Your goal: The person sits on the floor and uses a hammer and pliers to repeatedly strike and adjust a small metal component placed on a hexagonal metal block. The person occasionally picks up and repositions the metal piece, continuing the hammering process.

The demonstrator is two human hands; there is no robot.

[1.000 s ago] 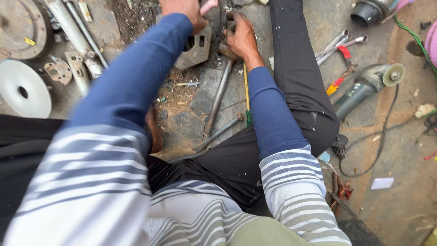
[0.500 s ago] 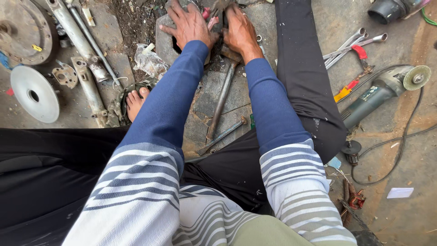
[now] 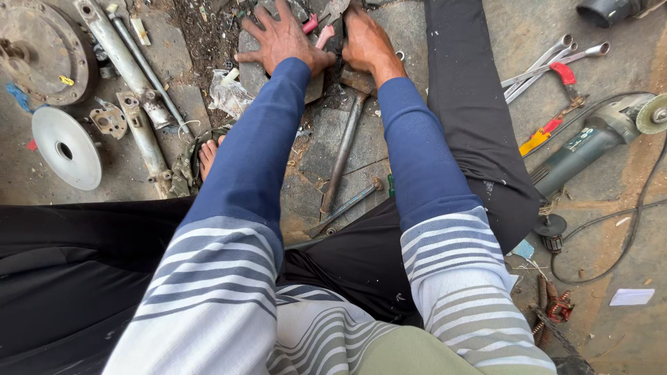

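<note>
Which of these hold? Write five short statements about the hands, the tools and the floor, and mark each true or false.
1. The left hand lies flat, fingers spread, on a stone slab. True.
2. The angle grinder lies left of the person. False: it lies to the right.
3. The right hand grips the grinder. False: it presses near pink-handled pliers up front.
4. A long metal rod lies between the forearms. True.
5. A round metal disc lies at the left. True.

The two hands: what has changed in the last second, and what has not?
The left hand has left the pink tool and now lies flat on the stone block. The right hand stays closed on the dark part beside it. The long bar and the grinder have not moved.
</note>
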